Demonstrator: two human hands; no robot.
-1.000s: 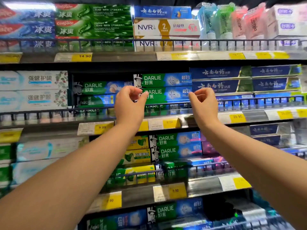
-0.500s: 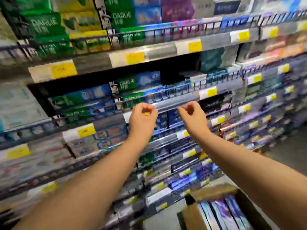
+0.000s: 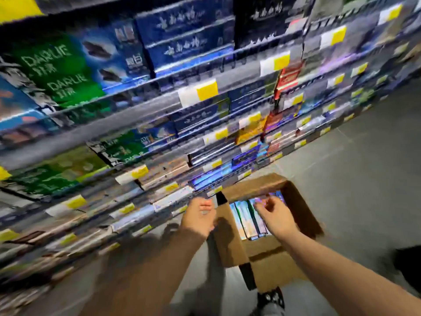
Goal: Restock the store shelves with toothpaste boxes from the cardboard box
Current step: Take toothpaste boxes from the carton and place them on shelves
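Toothpaste boxes (image 3: 245, 221) stand on end, packed side by side inside the cardboard box (image 3: 303, 215). Box sits flaps-open on the grey floor (image 3: 353, 179), close against the foot of the shelves (image 3: 141, 106).

Right hand (image 3: 276, 216) hovers over the box opening, fingers loosely curled, empty. Left hand (image 3: 200, 216) hangs by the box's left flap, fingers loosely bent, holding nothing; too blurred to say whether it touches the flap.

Step, as I read it: picking up fresh stock. Next move calls for fingers going in among the tight-packed boxes, pinching some by their ends and lifting straight up clear of the flaps.

Shelves are stacked with stock behind yellow price tags (image 3: 207, 91).
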